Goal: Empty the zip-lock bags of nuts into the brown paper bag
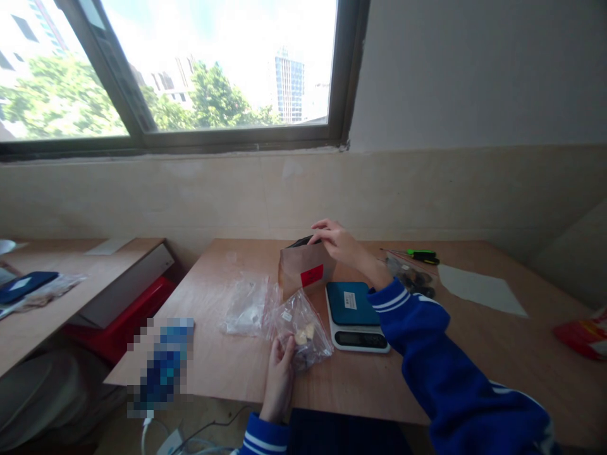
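My left hand [279,374] is closed on the side of a clear zip bag [310,357] with a few pale, chunky pieces inside. Behind it stands a brown paper bag [291,268] with a red label, upright, its dark mouth open. At the right of that mouth, my right hand [336,243] holds the rim; some fingertips are hidden by the bag. A kitchen scale [363,341] with a blue-green top sits under my right forearm, nothing visible on it. Left of the zip bag lie clear plastic bags [246,306].
Beyond my right sleeve lie a bag of dark pieces [417,278], a green-black screwdriver [423,254] and white paper [478,291]. A red packet [581,335] is at the right edge. A pixelated phone-like object [164,370] with a cable overlaps the table's left edge.
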The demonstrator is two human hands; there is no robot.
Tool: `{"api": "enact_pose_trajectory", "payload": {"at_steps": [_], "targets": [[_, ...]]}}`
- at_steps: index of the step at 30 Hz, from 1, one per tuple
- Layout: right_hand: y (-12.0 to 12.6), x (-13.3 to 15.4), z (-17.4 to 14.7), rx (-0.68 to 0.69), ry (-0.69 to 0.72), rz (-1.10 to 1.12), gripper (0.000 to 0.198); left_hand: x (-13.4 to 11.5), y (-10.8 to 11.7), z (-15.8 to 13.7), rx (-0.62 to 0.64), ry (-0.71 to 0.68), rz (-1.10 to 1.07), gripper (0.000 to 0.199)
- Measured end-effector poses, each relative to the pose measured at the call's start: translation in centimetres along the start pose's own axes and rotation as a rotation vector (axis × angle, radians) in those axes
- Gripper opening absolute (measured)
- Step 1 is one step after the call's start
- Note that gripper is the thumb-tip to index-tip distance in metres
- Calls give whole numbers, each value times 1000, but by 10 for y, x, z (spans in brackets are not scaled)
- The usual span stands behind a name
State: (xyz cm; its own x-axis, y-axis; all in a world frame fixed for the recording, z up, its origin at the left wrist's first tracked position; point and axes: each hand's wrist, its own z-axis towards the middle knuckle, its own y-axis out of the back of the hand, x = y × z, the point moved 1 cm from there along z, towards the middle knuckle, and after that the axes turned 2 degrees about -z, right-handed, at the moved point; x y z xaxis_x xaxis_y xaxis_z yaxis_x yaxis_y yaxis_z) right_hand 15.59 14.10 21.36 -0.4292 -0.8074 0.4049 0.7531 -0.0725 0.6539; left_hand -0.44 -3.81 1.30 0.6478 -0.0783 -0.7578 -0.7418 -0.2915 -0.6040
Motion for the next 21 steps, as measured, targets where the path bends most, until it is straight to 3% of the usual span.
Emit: {"api": "enact_pose_trajectory", "payload": {"at_steps": [3, 5, 9, 12, 16, 21], "targets": [[1, 13, -9, -113, -28, -5, 31, -1, 0, 1, 8, -11, 4, 34], [2, 23, -23, -110, -112, 94, 27, -1, -1, 1, 15, -16, 14, 32], [-15, 30, -68, 236, -348, 356, 20, -2, -1, 0, 34, -30, 23, 31], [-38, 30, -102, 447, -472, 351, 21, -3, -1, -1, 55, -39, 24, 34], [-64, 38, -126, 485, -484, 373, 18, -3, -3, -1, 109, -31, 11, 37], [-77, 51, -135, 516, -469, 438, 18, -3, -8, -1, 106, -65, 27, 37]]}}
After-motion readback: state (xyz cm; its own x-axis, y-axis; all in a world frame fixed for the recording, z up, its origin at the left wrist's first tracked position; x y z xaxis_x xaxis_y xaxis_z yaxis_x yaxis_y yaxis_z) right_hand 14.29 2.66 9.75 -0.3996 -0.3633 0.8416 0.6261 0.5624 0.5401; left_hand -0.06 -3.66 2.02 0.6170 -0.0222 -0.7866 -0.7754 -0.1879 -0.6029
